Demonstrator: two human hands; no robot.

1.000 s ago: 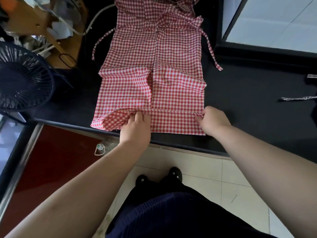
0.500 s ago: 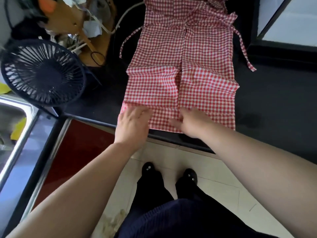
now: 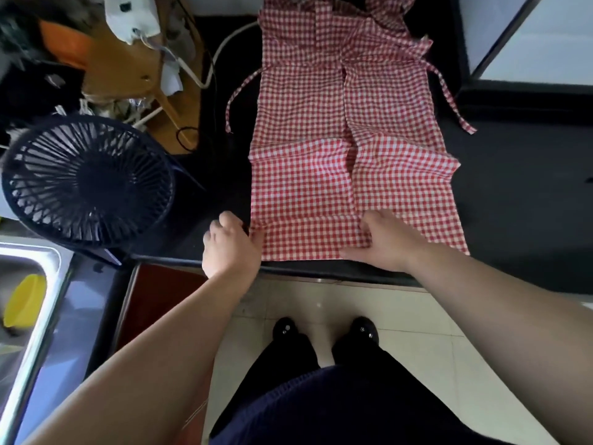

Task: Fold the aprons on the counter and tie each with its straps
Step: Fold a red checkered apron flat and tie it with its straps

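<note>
Black tabletop (image 3: 513, 203): my left hand (image 3: 229, 248) pinches the apron (image 3: 305, 184) at its near-left corner; right hand (image 3: 385, 242) lies flat on it.

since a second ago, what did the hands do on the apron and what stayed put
The left hand slid left along the near hem of the apron to its left corner, which it now pinches. The right hand let go of the right corner, moved to the middle of the hem and presses flat there. The apron lies on the counter as before.
</note>
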